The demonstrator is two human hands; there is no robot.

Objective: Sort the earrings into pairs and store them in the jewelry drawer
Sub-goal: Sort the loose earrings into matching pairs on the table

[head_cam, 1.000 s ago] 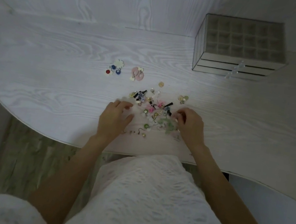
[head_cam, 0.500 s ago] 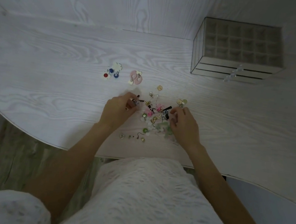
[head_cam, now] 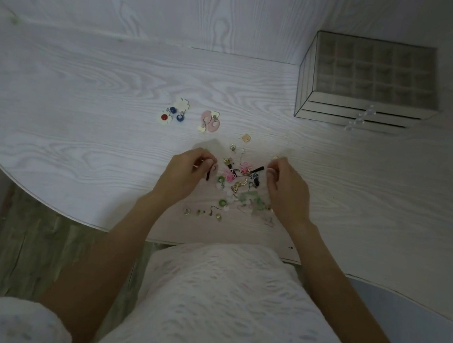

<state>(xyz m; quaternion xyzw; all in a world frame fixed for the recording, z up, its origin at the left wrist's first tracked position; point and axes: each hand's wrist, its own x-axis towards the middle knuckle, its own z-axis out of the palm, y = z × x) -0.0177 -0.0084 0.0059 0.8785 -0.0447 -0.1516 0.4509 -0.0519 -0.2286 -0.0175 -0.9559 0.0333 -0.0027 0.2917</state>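
A loose heap of small earrings [head_cam: 237,181] lies on the white table [head_cam: 79,126] between my two hands. My left hand [head_cam: 187,172] is at the heap's left edge, fingers pinched on a black dangling earring [head_cam: 209,174]. My right hand [head_cam: 287,189] is at the heap's right edge, fingertips pinched on a small gold earring [head_cam: 275,158]. Set apart to the upper left are white flower and blue earrings [head_cam: 174,112] and a pink disc pair [head_cam: 210,122]. The clear jewelry drawer box [head_cam: 360,112] stands at the back right with its drawers closed.
A single pale earring [head_cam: 246,138] lies just beyond the heap. A few small studs and hooks [head_cam: 203,213] sit near the table's curved front edge. The wall runs directly behind the table. Wooden floor shows at the lower left.
Both hands moved away from me toward the heap's far side. My left hand picked up the black earring and my right hand closed on a small gold one near the heap's upper right.
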